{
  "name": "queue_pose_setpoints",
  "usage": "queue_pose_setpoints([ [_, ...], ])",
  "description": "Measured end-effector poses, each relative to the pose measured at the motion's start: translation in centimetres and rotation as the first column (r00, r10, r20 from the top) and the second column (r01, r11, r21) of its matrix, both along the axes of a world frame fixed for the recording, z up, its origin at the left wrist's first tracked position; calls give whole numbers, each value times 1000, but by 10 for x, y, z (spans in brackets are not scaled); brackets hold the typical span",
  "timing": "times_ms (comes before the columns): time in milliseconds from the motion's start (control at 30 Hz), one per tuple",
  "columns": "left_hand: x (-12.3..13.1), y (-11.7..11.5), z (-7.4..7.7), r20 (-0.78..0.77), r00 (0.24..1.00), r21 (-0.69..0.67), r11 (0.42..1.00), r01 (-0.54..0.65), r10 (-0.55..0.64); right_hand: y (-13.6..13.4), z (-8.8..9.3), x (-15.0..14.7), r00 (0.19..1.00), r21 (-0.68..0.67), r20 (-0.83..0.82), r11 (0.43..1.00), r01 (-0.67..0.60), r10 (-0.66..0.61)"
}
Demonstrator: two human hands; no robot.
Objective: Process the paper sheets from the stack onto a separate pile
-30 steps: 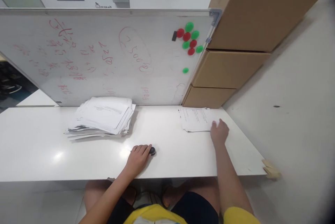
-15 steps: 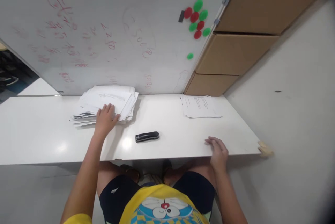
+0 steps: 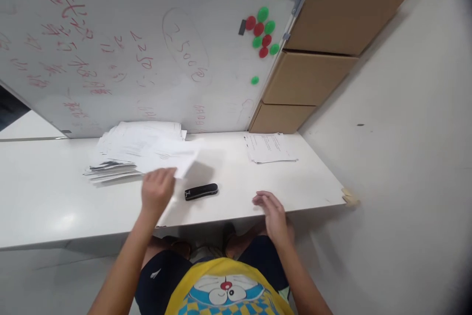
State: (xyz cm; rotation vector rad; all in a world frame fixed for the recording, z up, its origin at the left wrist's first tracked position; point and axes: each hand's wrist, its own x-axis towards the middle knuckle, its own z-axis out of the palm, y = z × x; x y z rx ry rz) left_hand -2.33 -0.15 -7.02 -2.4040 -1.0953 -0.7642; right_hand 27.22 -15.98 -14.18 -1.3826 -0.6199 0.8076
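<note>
My left hand is closed on the near edge of a sheet of paper, blurred by motion and lifted off the stack. Beneath and behind it lies the uneven stack of papers, its left edges fanned out. A black stapler rests on the table just right of my left hand. Over the table's front edge is my right hand, fingers loosely curled and slightly apart, with nothing visible in it. Farther back on the right lies a thin, neat pile of printed sheets.
A whiteboard with red writing and round red and green magnets stands along the back of the white table. Cardboard boxes are stacked behind its right end. A wall bounds the right side.
My left hand has closed on a sheet and drawn it up and to the right off the stack. My right hand has moved left along the table edge. The camera view has shifted slightly.
</note>
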Motion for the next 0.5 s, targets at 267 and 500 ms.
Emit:
queue_pose_setpoints([
  [267, 86, -114, -50, -145, 759, -77, 772, 631, -635, -5, 33, -45, 907, -10, -341, 963, -268, 249],
  [500, 84, -106, -67, -4, 760, -164, 750, 641, -650, -46, 2, 19, 993, -97, -94, 992, -84, 75],
])
